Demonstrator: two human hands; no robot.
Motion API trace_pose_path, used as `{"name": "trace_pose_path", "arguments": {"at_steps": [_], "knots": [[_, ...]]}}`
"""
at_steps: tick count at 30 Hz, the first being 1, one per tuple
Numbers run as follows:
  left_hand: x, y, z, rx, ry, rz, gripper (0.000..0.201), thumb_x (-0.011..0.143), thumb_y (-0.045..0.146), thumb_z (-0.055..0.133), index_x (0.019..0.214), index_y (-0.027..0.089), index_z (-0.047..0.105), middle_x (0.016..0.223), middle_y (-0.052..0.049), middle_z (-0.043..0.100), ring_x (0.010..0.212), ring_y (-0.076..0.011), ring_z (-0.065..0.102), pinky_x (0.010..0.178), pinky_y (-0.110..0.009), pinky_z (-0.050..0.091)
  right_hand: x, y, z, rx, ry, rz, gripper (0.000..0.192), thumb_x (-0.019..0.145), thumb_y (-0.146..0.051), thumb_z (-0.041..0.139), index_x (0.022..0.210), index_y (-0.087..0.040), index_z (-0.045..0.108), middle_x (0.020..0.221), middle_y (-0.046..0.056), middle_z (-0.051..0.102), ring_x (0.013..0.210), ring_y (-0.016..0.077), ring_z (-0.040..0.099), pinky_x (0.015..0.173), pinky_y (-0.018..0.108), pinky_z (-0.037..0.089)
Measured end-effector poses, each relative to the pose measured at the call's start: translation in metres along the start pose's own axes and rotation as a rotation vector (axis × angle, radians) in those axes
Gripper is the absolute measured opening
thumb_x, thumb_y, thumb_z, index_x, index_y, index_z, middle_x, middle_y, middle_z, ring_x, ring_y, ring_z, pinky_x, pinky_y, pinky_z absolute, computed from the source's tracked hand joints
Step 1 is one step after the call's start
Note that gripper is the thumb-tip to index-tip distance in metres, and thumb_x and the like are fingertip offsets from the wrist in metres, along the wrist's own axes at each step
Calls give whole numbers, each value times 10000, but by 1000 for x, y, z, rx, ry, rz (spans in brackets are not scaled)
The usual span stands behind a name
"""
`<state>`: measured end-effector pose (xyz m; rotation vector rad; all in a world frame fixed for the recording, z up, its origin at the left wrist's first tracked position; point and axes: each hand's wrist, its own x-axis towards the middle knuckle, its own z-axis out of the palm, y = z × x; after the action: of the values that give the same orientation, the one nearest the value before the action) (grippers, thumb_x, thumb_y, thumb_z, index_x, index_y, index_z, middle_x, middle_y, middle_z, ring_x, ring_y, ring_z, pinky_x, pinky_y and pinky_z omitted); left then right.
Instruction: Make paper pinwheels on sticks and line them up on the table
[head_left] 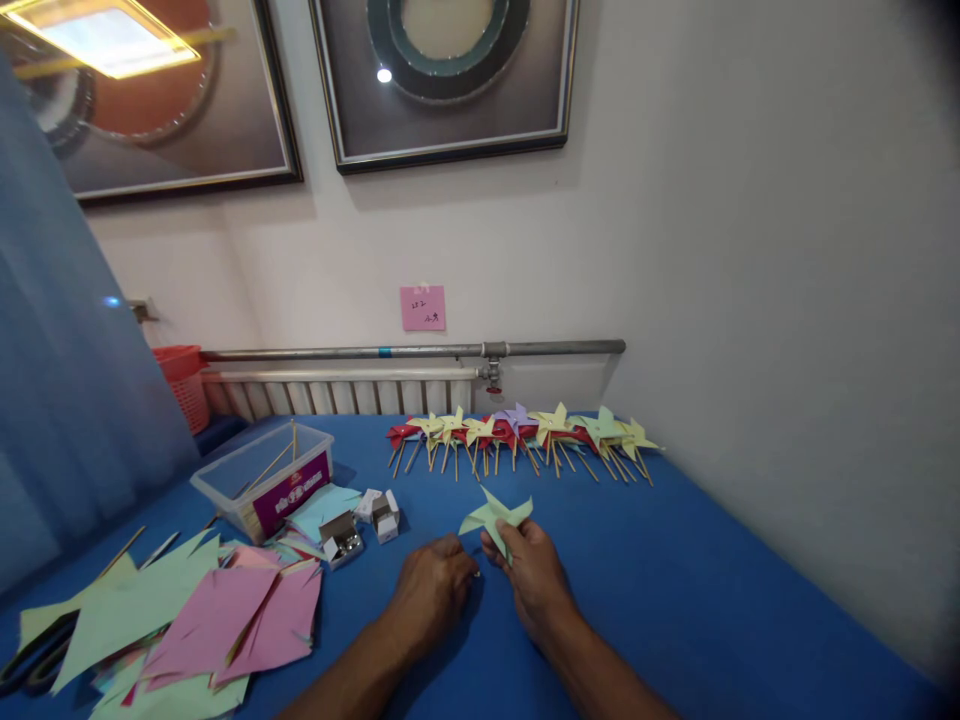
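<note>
The right hand (529,570) holds a light green paper pinwheel (496,517) above the blue surface (675,580); its fingers are closed on the lower edge of the pinwheel. The left hand (433,585) rests just beside the right hand, to the left of the pinwheel. Its fingers are curled together and seem to pinch something very small, but it is too small to tell what.

Behind the pinwheel, near the wall, a row of finished pinwheels (525,435) on wooden sticks lies on the surface, in red, yellow, purple and green. To the left of the pinwheel stand small white boxes (384,515), and one open box (342,540) shows shiny metal pieces inside. Further left of the pinwheel is a clear plastic container (262,478) with a purple label and some wooden sticks in it. In front of that container, well apart from the pinwheel, lies a pile of cut paper sheets (195,620) in pink and light green. A pink note (422,307) is on the wall above the row.
</note>
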<state>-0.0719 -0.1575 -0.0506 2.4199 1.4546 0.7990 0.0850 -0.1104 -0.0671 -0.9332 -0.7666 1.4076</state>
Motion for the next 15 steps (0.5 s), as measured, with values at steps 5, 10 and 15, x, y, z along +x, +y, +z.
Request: {"name": "trace_pose_path", "arguments": {"at_steps": [5, 10, 15], "knots": [[2, 1, 4, 100, 4, 8, 255, 924, 154, 526, 881, 208, 771, 895, -94, 698, 783, -192, 636, 692, -273, 433, 0, 0, 0, 15, 10, 6, 253, 667, -333, 823, 867, -211, 727, 858, 55, 796, 752, 253, 764, 647, 325, 582], [4, 3, 8, 160, 37, -4, 209, 924, 164, 538, 842, 196, 727, 886, -72, 690, 779, -181, 640, 689, -266, 427, 1, 1, 2, 26, 19, 1, 253, 659, -319, 830, 861, -203, 731, 830, 52, 794, 733, 246, 763, 631, 311, 585], [5, 6, 8, 143, 31, -5, 179, 902, 134, 565, 821, 197, 711, 881, -63, 694, 785, -174, 645, 684, -258, 425, 2, 2, 1, 33, 10, -13, 266, 663, -325, 828, 884, -206, 739, 854, 56, 799, 740, 246, 764, 635, 315, 591]]}}
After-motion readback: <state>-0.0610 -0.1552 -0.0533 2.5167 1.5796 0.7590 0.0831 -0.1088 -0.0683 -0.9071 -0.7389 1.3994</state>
